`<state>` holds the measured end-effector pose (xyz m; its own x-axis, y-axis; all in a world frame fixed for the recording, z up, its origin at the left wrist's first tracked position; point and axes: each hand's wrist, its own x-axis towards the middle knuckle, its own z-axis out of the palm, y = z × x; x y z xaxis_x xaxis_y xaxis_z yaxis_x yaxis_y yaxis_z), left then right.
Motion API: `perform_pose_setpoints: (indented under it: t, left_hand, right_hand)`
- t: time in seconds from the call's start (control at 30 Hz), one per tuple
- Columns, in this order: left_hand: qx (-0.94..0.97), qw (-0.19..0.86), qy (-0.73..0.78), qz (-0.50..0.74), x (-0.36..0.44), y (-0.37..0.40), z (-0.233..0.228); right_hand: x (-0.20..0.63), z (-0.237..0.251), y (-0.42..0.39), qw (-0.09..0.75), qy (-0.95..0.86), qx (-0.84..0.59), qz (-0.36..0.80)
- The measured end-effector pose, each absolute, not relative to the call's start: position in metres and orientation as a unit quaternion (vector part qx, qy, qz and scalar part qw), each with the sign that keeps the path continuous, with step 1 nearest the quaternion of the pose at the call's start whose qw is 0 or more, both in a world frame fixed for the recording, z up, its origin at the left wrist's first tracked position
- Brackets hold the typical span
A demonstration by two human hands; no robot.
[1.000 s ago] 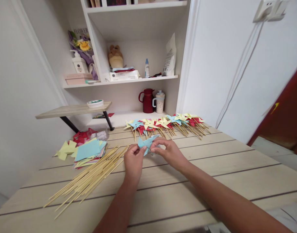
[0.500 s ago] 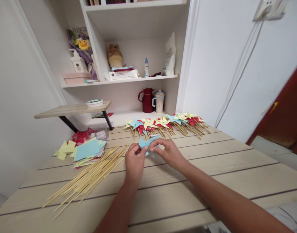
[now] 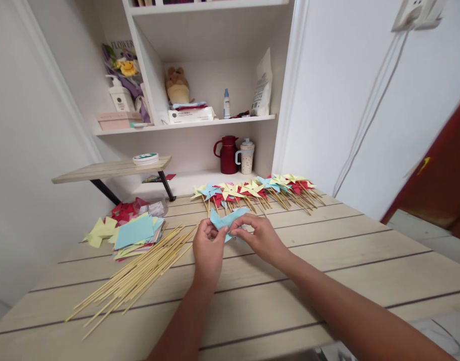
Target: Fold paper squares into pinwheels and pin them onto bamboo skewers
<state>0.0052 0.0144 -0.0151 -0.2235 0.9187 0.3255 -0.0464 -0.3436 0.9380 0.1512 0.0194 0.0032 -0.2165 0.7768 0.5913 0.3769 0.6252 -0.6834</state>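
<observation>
left hand (image 3: 208,249): bare, no sleeve | right hand (image 3: 260,239): bare, no sleeve

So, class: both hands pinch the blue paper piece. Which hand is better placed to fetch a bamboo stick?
Probably the left hand: the bamboo sticks lie on its side, while the right hand would have to cross over the blue paper piece.

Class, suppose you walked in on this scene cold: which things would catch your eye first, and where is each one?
First, the light blue folded paper pinched between the left hand and right hand above the middle of the wooden table. Behind it, a row of red, yellow and blue pinwheels lies along the table's far edge. To the left lie bamboo sticks and a stack of coloured paper squares.
</observation>
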Motion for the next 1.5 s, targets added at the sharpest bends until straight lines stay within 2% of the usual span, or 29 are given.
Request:
perform_pose_setpoints:
  t: [0.33, 0.93, 1.27, 1.5]
  left_hand:
    - [0.496, 0.36, 0.476, 0.631, 0.0012, 0.0148, -0.0151]
    - [0.505, 0.383, 0.46, 0.622, 0.001, 0.0149, -0.0147]
    - [0.496, 0.382, 0.445, 0.64, 0.0033, 0.0151, -0.0146]
    - [0.478, 0.396, 0.439, 0.649, 0.0041, 0.0155, -0.0164]
  right_hand:
    - [0.1515, 0.0017, 0.0198, 0.499, -0.747, -0.388, 0.206]
    - [0.158, 0.0029, 0.0241, 0.469, -0.781, -0.38, 0.158]
    - [0.155, 0.0019, 0.0212, 0.506, -0.729, -0.403, 0.224]
    - [0.1529, -0.0006, 0.0211, 0.513, -0.731, -0.41, 0.185]
